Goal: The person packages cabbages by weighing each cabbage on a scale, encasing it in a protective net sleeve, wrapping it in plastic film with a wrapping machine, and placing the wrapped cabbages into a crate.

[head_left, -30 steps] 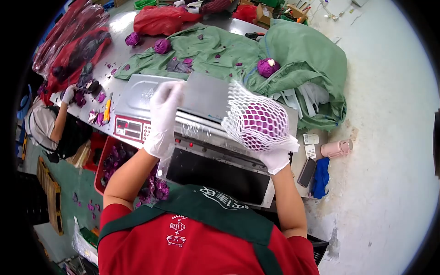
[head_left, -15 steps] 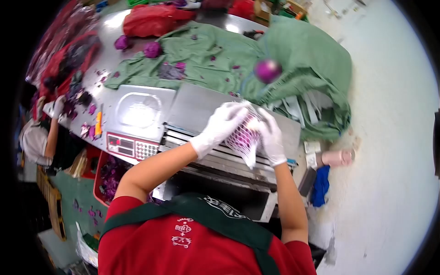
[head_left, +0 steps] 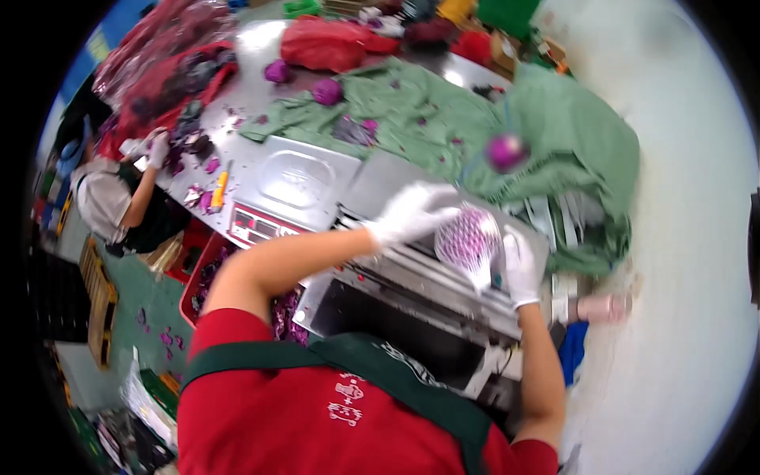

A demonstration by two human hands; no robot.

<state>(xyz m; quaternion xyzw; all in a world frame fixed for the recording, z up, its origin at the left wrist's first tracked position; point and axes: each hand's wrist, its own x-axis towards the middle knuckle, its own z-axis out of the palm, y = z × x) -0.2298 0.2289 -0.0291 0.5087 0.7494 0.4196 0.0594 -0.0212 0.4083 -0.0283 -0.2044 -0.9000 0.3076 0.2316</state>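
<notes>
A purple cabbage in a white foam net (head_left: 469,244) rests on the metal machine in front of me, the gathered end of its net towards me. My left hand (head_left: 413,214), in a white glove, is held at the cabbage's upper left, fingers stretched out and apart. On the other side is my right hand (head_left: 519,269), also gloved, its fingers extended beside the net; whether they touch it I cannot tell. Left of the machine stands a digital scale (head_left: 297,179), its display partly behind my left forearm.
Green cloth (head_left: 419,103) covers much of the metal table, with purple cabbages (head_left: 328,92) on it. Another cabbage (head_left: 505,152) lies by the bulging green sack (head_left: 574,146). An orange-handled knife (head_left: 220,190) lies left of the scale. A co-worker (head_left: 111,198) works at far left.
My hands have moved apart from around the netted cabbage, the left one drawing off its side. The camera view has shifted, so the table sits lower and further right.
</notes>
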